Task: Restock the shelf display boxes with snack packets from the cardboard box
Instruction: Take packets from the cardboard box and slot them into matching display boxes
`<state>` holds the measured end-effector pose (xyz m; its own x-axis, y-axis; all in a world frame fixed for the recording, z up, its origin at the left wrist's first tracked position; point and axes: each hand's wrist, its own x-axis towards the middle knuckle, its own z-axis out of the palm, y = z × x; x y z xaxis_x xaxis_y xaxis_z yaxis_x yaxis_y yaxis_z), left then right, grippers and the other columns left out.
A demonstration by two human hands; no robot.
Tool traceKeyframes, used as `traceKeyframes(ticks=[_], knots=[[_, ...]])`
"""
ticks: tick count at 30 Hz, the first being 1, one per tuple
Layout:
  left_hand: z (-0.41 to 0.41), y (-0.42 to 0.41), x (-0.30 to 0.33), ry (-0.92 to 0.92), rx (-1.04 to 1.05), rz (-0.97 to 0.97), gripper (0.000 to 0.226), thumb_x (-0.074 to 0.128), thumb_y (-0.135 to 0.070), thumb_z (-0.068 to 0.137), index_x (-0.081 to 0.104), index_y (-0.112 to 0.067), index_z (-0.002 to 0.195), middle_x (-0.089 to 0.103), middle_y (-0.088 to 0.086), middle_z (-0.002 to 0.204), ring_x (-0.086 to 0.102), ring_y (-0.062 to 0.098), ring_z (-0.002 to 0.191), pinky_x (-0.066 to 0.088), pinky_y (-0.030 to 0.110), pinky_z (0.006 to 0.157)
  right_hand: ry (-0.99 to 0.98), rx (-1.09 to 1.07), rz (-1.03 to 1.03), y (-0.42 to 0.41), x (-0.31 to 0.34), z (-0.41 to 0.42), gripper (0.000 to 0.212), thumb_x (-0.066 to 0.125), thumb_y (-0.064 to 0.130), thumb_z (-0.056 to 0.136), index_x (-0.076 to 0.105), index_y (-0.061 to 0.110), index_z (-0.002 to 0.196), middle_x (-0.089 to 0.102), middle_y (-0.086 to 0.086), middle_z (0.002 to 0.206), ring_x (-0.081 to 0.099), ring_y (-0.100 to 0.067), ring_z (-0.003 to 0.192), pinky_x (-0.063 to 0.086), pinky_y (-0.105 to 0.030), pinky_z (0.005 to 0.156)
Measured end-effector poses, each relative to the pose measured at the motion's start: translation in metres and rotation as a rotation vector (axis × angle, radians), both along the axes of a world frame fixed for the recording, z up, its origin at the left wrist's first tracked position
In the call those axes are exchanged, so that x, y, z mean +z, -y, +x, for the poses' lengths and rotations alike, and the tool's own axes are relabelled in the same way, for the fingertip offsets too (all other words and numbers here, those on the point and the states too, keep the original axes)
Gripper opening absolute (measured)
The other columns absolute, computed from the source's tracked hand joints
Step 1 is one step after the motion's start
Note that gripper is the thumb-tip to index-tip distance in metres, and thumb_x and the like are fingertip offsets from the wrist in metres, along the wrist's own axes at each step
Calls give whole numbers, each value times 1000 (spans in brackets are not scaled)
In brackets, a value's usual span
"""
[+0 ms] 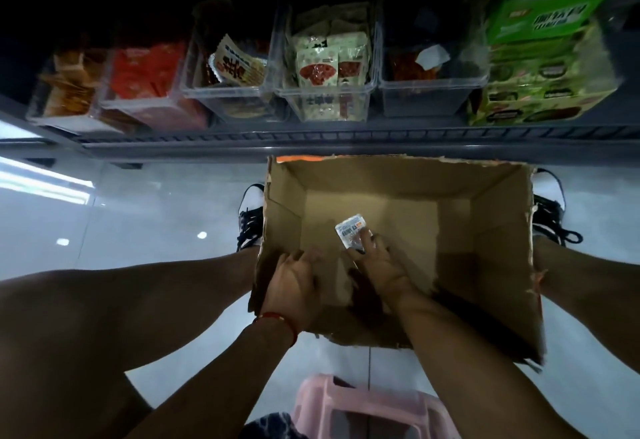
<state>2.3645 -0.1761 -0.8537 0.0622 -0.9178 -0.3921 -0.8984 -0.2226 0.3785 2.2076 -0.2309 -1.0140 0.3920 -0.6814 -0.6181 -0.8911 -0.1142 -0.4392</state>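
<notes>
- My right hand [375, 260] reaches down inside the cardboard box [491, 231], fingertips pinching a small crinkly clear-and-white snack packet [350, 232]; its print is too blurred to read.
- My left hand [294, 284] curls over the box's torn near-left wall, gripping it; a red string circles that wrist.
- Beyond both hands, clear plastic display boxes [325, 92] hold cream-and-red packets.
- Beyond my right hand: a green printed carton [543, 68].
- Under my forearms: a pink plastic stool [363, 407].
</notes>
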Motion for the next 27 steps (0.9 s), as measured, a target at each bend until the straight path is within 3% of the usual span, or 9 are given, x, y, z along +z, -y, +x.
traceKeyframes(ticks=[1, 4, 7, 9, 12, 15, 18, 21, 27], knots=[[1, -2, 1, 4, -2, 2, 37, 47, -10, 80, 64, -9, 113, 71, 15, 104, 59, 38, 96, 48, 39, 87, -36, 61, -172, 2, -7, -6, 48, 78, 25, 84, 64, 26, 129, 30, -30, 151, 52, -50, 116, 56, -53, 82], [5, -6, 4, 13, 13, -12, 36, 45, -10, 83, 62, -13, 115, 69, 11, 108, 57, 34, 101, 52, 41, 88, -123, 264, -80, 7, 0, -23, 47, 48, 25, 103, 42, 23, 150, 11, -23, 164, 30, -44, 142, 40, -46, 110], [8, -9, 11, 5, 14, -39, 31, 50, -8, 86, 60, -14, 114, 68, 11, 108, 57, 33, 101, 54, 45, 84, -68, 226, -92, 1, 6, -39, 57, 42, 40, 105, 30, 18, 157, 31, -15, 161, 34, -37, 144, 31, -42, 115], [9, -12, 14, -1, 15, -54, 30, 53, -7, 86, 61, -14, 114, 68, 11, 109, 58, 34, 100, 55, 47, 83, -41, 277, -119, -2, 4, -50, 50, 39, 38, 107, 42, 14, 150, 41, -12, 156, 43, -33, 139, 35, -38, 112], [11, -12, 15, -4, 50, -65, 31, 57, -2, 85, 63, -16, 112, 68, 10, 105, 59, 31, 98, 56, 44, 82, -85, 222, -128, -7, 16, -60, 28, 39, 31, 107, 59, 20, 123, 57, -10, 142, 58, -22, 115, 46, -29, 99], [9, -8, 14, -4, 53, -61, 34, 55, -1, 83, 63, -17, 111, 68, 9, 101, 60, 30, 96, 54, 39, 80, -148, 340, -168, -9, 14, -68, 44, 42, 34, 104, 45, 19, 146, 43, -11, 153, 47, -30, 134, 39, -37, 110], [3, -5, 18, -13, 55, -92, 35, 54, -1, 87, 63, -16, 117, 68, 9, 108, 60, 29, 101, 49, 34, 83, -146, 389, -195, -7, 18, -61, 61, 39, 60, 100, 34, 34, 154, 23, -11, 163, 26, -34, 148, 28, -45, 117], [-1, -4, 18, -11, 18, -76, 34, 52, -4, 91, 60, -17, 121, 65, 8, 117, 56, 26, 106, 49, 34, 85, -127, 469, -193, -4, 12, -56, 63, 50, 33, 103, 21, 42, 157, 3, -7, 169, 8, -31, 154, 23, -46, 118], [-3, -3, 15, -9, 41, -13, 34, 56, -7, 92, 60, -17, 125, 65, 7, 123, 55, 25, 114, 47, 33, 94, -133, 553, -310, 3, 3, -60, 56, 61, 31, 95, 41, 28, 147, 32, -4, 157, 27, -31, 145, 30, -44, 109]])
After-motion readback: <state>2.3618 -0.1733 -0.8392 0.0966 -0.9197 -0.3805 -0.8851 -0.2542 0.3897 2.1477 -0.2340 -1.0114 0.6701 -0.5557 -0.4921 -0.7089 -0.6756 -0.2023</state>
